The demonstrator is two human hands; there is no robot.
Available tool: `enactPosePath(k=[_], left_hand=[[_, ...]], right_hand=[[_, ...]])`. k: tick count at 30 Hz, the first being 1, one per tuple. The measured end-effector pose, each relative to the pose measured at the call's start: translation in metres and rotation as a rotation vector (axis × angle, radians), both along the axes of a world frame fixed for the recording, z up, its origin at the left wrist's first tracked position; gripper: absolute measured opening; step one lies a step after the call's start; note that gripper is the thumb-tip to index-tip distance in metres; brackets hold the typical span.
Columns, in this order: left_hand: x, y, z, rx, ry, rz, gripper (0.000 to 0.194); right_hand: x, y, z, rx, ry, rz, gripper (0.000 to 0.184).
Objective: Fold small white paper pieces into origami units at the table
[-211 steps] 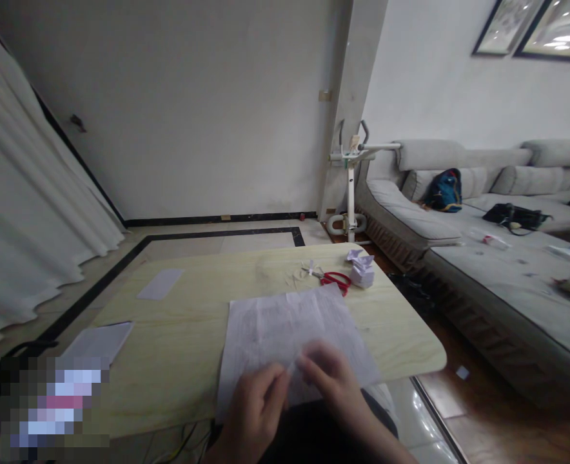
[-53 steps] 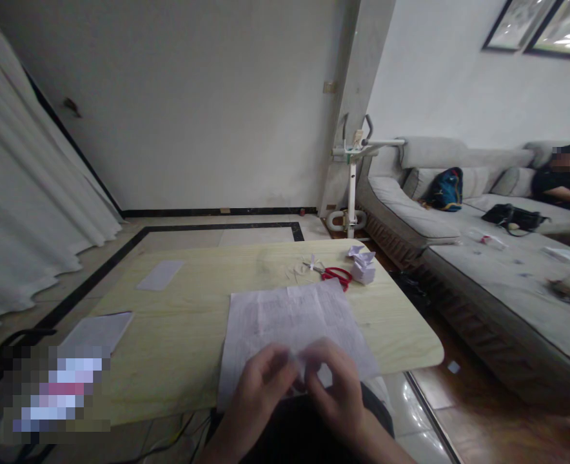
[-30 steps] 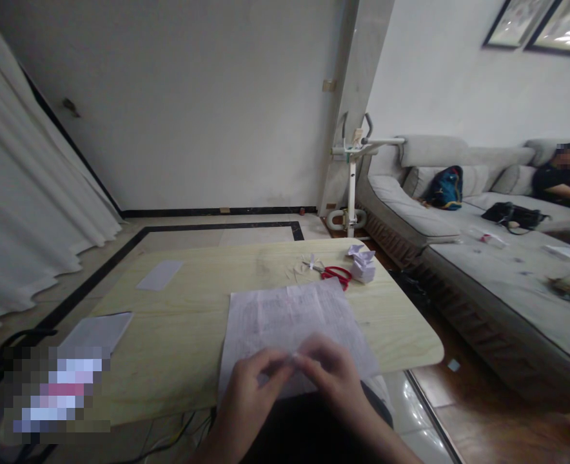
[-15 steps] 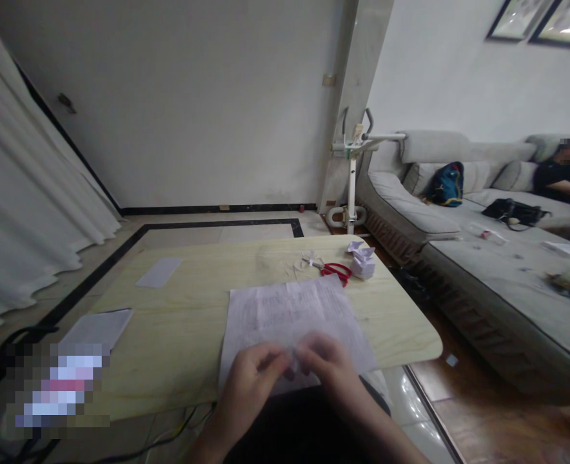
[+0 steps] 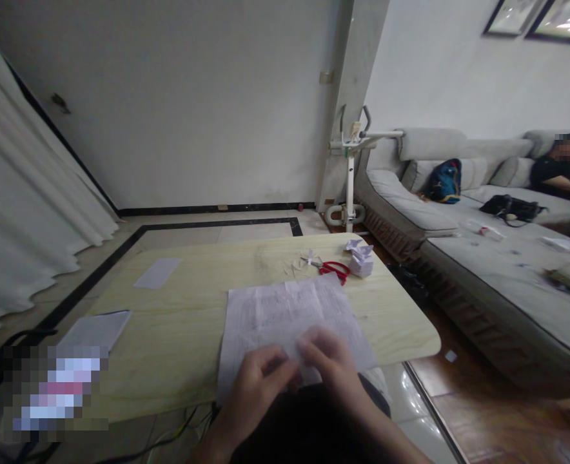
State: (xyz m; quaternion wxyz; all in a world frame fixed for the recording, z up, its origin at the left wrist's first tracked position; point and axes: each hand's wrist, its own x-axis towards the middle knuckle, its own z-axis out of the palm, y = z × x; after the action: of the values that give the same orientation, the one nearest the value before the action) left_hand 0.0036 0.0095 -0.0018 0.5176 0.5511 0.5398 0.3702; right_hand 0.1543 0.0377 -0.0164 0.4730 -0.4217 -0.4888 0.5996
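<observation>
Over the near edge of a large printed sheet (image 5: 285,316), my left hand (image 5: 260,383) has its thumb and fingers pinched together. My right hand (image 5: 331,361) is close beside it, fingers curled in a pinch and smeared by motion. Between the fingertips is a small pale piece that looks like paper; its shape is blurred against the sheet. Beyond the sheet lie red-handled scissors (image 5: 334,270), with thin pale strips (image 5: 294,267) around the blades. A stack of folded white paper pieces (image 5: 361,263) stands to the right of the scissors.
The light wooden table (image 5: 183,348) bears a small white paper (image 5: 157,273) and a white pad (image 5: 96,328) at left. A blurred-out patch covers the lower left. Cables (image 5: 178,432) hang below. A grey sofa (image 5: 498,277) with bags and a seated person (image 5: 563,171) is at right.
Both hands stay over the sheet's near edge, their fingertips shifting slightly against each other around the small piece. A seated person has come into view at right since the oldest frame.
</observation>
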Motion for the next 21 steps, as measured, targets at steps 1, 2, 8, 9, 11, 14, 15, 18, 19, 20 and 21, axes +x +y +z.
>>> enactPosePath(k=[1, 2, 8, 9, 11, 14, 15, 18, 19, 20, 21], left_hand=[[-0.001, -0.001, -0.001, 0.005, -0.005, 0.002, 0.03], [-0.002, -0.001, -0.002, 0.013, -0.003, 0.007, 0.03], [-0.006, -0.006, -0.01, 0.072, 0.035, -0.012, 0.027], [-0.006, -0.007, -0.01, 0.078, 0.05, -0.026, 0.025], [-0.006, -0.008, -0.011, 0.101, 0.078, -0.023, 0.024], [-0.006, -0.008, -0.012, 0.155, 0.067, 0.039, 0.025], [-0.006, -0.008, -0.012, 0.171, 0.051, 0.065, 0.025], [-0.008, -0.008, -0.011, 0.196, 0.018, 0.102, 0.026], [-0.008, -0.008, -0.011, 0.202, 0.024, 0.097, 0.026], [-0.008, -0.008, -0.01, 0.207, 0.038, 0.084, 0.027], [-0.008, -0.009, -0.01, 0.209, 0.055, 0.07, 0.027]], right_hand=[[0.0, 0.0, -0.002, -0.001, -0.011, 0.002, 0.03], [0.001, 0.0, -0.003, -0.005, -0.018, 0.009, 0.029], [0.004, 0.002, -0.001, 0.071, -0.147, 0.125, 0.025], [0.005, 0.002, 0.001, 0.085, -0.174, 0.148, 0.024], [0.007, 0.002, 0.002, 0.09, -0.191, 0.17, 0.024], [0.008, 0.003, 0.003, 0.057, -0.127, 0.176, 0.022], [0.008, 0.002, 0.003, 0.042, -0.106, 0.187, 0.022], [0.009, 0.0, 0.002, 0.005, -0.097, 0.23, 0.02], [0.009, 0.0, 0.002, 0.004, -0.111, 0.241, 0.021], [0.009, -0.002, 0.002, 0.01, -0.13, 0.246, 0.024], [0.008, -0.003, 0.002, 0.019, -0.15, 0.242, 0.027]])
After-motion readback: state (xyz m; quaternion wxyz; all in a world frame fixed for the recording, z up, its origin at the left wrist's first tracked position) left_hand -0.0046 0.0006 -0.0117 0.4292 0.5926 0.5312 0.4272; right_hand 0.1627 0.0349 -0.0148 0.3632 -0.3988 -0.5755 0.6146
